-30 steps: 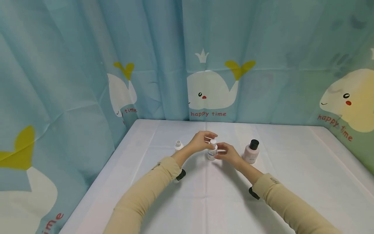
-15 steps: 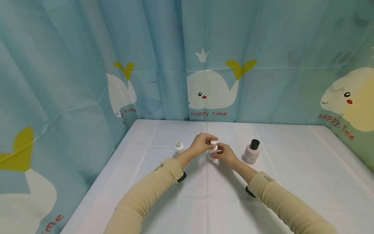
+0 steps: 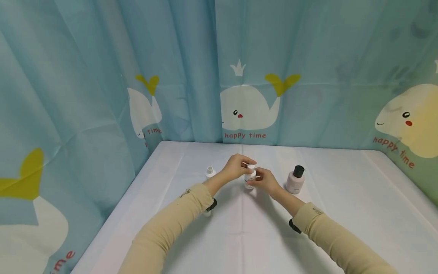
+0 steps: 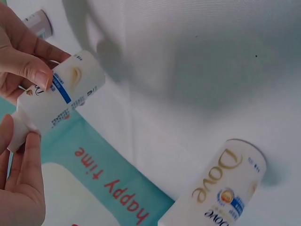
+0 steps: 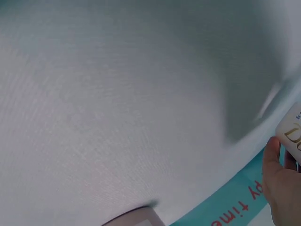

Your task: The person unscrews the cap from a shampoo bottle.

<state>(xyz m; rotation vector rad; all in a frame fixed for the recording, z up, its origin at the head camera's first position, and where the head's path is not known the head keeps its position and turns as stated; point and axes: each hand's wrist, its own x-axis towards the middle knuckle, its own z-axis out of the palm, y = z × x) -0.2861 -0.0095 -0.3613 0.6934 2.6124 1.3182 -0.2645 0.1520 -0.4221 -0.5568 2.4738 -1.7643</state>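
Observation:
A small white Dove bottle is held upright between both hands, close over the white table. My left hand comes in from above and pinches its white cap between thumb and fingers. Lower down, my right hand grips the bottle's body, thumb and fingers on either side. In the left wrist view the bottle appears tilted, with a blue stripe on its label. Only part of the bottle and a few right fingers show at the right wrist view's edge.
A second white Dove bottle stands left of the hands, its neck uncapped; the left forearm partly hides it. To the right stands a pale pink bottle with a black cap. A blue whale-print curtain hangs behind the table.
My right fingers have come further round the bottle and cover more of its label, which has turned. My left fingers have shifted on the cap.

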